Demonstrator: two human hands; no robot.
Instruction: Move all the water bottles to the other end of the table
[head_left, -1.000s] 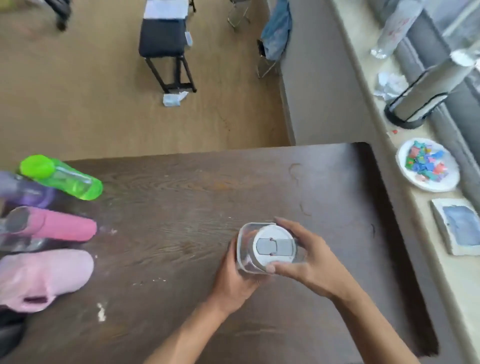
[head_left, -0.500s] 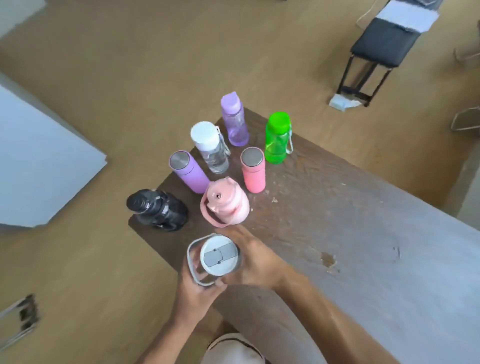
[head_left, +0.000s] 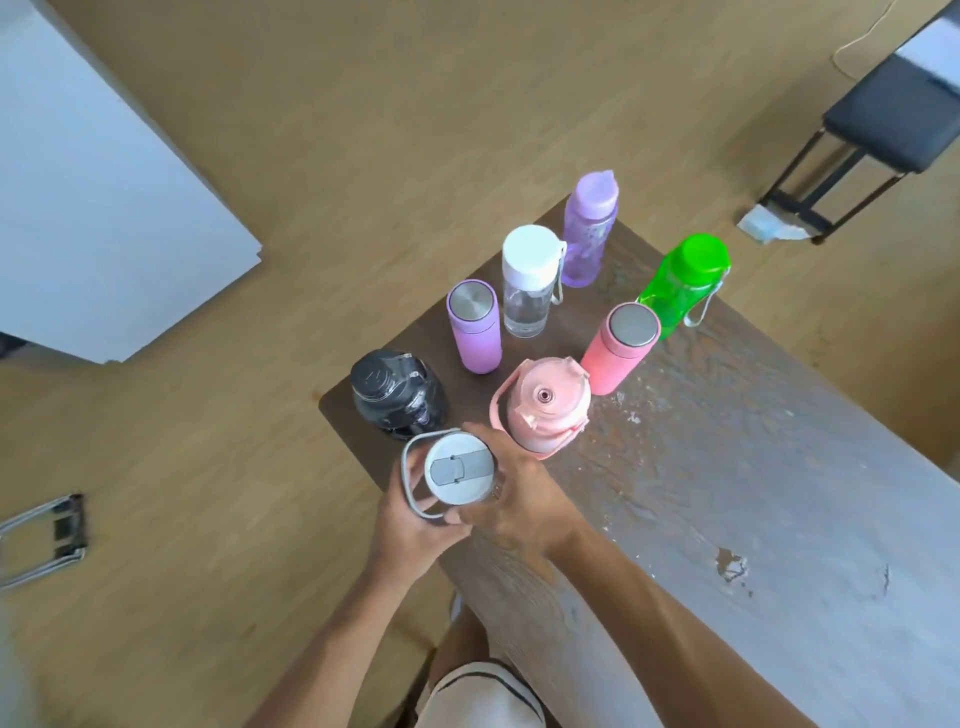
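Both hands hold a clear bottle with a white and grey lid (head_left: 457, 475) at the near corner of the dark table (head_left: 727, 467). My left hand (head_left: 410, 525) wraps its left side and my right hand (head_left: 514, 499) its right side. Several bottles stand upright beyond it: a black jug (head_left: 397, 392), a big pink jug (head_left: 543, 408), a lilac flask (head_left: 474, 332), a coral flask (head_left: 618, 348), a clear white-capped bottle (head_left: 530, 280), a purple bottle (head_left: 589, 228) and a green bottle (head_left: 680, 283).
The table runs off to the right with worn pale patches (head_left: 730, 564). Wooden floor surrounds it. A white board (head_left: 93, 208) lies at the left, a black bench (head_left: 883, 130) at the top right, and a metal frame (head_left: 47, 535) at the lower left.
The view swung from the right end of the table to the left end. Both hands carried the clear bottle there, beside the black jug and pink jug.
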